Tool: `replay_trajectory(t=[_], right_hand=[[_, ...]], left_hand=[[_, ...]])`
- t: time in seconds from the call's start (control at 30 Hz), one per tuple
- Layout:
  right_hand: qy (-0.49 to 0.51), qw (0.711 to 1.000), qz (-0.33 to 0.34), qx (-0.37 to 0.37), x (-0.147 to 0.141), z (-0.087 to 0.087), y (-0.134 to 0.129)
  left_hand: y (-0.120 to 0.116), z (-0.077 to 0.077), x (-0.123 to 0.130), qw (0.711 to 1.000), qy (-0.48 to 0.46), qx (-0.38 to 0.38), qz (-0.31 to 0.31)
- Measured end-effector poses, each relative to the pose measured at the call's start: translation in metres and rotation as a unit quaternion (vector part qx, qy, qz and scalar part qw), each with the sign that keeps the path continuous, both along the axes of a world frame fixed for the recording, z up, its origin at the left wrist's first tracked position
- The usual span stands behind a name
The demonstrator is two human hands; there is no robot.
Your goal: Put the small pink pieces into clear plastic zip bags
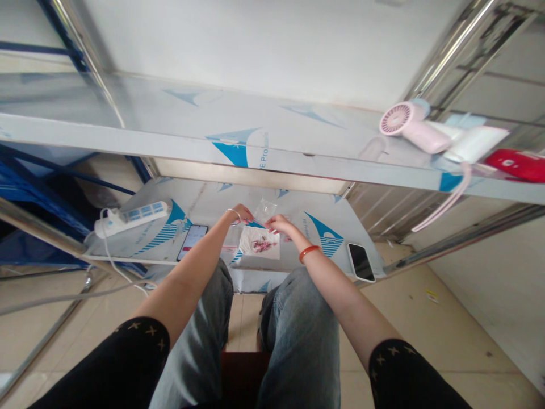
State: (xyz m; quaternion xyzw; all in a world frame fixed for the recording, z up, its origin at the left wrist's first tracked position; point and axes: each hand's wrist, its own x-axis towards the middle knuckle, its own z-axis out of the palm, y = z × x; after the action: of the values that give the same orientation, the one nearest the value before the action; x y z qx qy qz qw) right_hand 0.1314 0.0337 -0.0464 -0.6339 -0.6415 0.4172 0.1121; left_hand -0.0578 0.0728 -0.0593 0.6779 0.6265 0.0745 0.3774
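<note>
My left hand (242, 213), with a silver bangle at the wrist, reaches over the lower shelf with its fingers pinched together. Facing it, my right hand (279, 223) is also closed in a pinch, an orange-red bracelet on that wrist. Whatever the fingertips hold is too small to make out. Just beyond them lies a clear plastic bag (264, 208). Below the hands, a white sheet (250, 238), like tissue or cloth, carries a cluster of small pink and red beads (263, 245). Some thin pinkish pieces lie by the left forearm, partly hidden.
On the lower shelf (213, 199), a white power strip (138, 217) and a phone with a lit screen (193, 241) are at left. A dark-screened phone (361, 262) lies near the right edge. The upper shelf (170, 136) overhangs, bearing a pink handheld fan (413, 126) and a red object (517, 165).
</note>
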Motion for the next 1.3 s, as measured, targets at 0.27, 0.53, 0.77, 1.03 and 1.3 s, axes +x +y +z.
replay_trajectory(t=[0.27, 0.53, 0.77, 1.03, 1.3], right_hand=[[0.001, 1.000, 0.005, 0.008, 0.000, -0.007, 0.005], [-0.004, 1.000, 0.011, 0.016, 0.000, -0.007, 0.006], [-0.015, 1.000, -0.011, 0.020, 0.002, 0.003, -0.005], [-0.005, 0.999, -0.011, 0.034, 0.002, 0.006, -0.008], [-0.012, 0.999, 0.004, 0.034, 0.002, 0.000, -0.002]], left_hand=[[0.002, -0.002, 0.003, 1.000, -0.013, 0.000, 0.026], [0.004, -0.005, 0.002, 0.999, -0.040, -0.011, 0.029], [0.002, -0.008, 0.003, 0.996, -0.067, -0.052, -0.013], [0.008, -0.012, 0.001, 0.998, -0.055, -0.032, -0.005], [0.007, -0.013, 0.002, 0.998, -0.054, -0.032, -0.007]])
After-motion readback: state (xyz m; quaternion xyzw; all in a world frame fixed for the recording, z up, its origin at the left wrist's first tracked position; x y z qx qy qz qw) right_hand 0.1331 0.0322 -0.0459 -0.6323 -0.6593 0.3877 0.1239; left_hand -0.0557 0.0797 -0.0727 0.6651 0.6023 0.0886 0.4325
